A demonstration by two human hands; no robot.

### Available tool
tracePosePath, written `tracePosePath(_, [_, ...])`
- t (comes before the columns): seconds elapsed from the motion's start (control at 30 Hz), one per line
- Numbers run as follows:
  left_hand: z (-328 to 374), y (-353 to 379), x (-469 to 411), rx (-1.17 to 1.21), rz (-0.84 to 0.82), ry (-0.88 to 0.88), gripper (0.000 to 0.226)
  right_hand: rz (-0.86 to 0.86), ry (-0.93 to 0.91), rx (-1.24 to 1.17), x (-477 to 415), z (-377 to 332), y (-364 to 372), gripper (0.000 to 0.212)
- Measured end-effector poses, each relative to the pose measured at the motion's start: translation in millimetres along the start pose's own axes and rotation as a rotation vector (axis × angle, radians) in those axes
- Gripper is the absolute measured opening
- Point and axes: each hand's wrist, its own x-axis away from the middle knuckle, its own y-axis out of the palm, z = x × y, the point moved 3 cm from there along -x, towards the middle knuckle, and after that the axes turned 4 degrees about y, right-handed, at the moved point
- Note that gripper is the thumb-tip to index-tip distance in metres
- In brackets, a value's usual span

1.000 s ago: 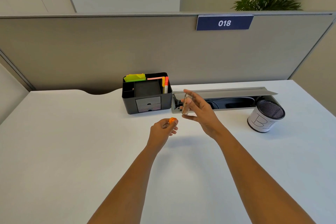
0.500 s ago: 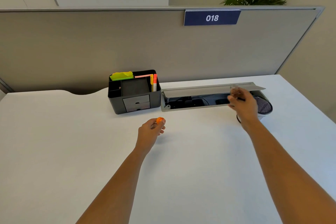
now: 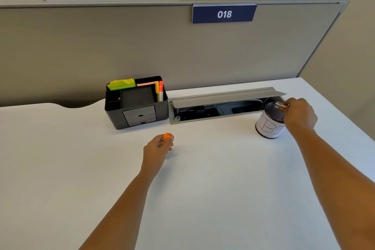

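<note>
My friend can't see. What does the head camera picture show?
A person's right hand holds a small clear container at the top of a mesh cup on a white desk. The left hand pinches a small orange cap near a black organizer.

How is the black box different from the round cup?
The black box has flat sides, drawers and colourful notes; the round cup is mesh with a white label. The box is wider than the cup. Both stand upright on the white desk.
</note>
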Motion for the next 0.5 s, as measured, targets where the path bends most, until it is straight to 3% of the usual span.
tracePosePath(0.27, [-4.3,5.9,-1.2,-0.005,-0.003,-0.011,0.044,0.013,-0.298,0.411,-2.9,-9.5,-1.0,0.023])
tracePosePath(0.4, [-4.8,5.6,0.3,-0.006,-0.001,-0.005,0.043,-0.028,-0.317,0.394,-2.9,-8.6,-1.6,0.035])
tracePosePath(0.5, [-3.8,5.0,-0.3,-0.013,-0.004,-0.005,0.043,-0.034,-0.311,0.345,-3.5,-6.2,-1.9,0.029])
